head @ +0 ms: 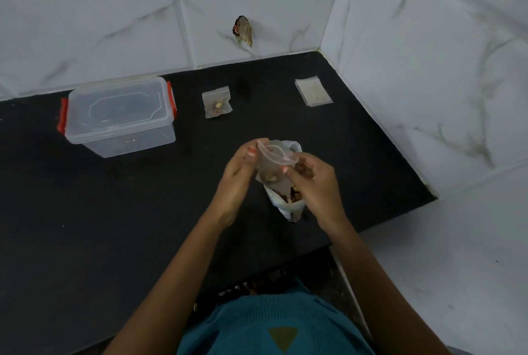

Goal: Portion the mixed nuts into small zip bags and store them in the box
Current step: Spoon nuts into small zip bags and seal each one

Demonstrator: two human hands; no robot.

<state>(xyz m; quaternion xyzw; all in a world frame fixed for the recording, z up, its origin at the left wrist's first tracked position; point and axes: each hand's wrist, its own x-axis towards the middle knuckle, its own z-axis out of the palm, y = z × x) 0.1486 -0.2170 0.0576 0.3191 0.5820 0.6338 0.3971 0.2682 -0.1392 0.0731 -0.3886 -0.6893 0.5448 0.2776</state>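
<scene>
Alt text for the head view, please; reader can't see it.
The left hand and right hand hold a zip bag over the nut pouch on a counter; behind lie a filled bag, empty bags and a lidded box.

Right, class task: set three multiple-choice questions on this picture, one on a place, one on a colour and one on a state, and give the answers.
1. Where on the black counter does the clear plastic box stand?
A) on the left, near the wall
B) in the right corner
C) at the front edge

2. What colour are the latches on the box?
A) blue
B) red-orange
C) green

3. The small clear zip bag held between the left hand and right hand is
A) sealed flat
B) open at the top
C) lying in the box

Answers:
1 A, because the box sits left of everything else, close to the tiled wall.
2 B, because the clips at both ends show red-orange.
3 B, because the bag's pink-edged mouth gapes.
</scene>
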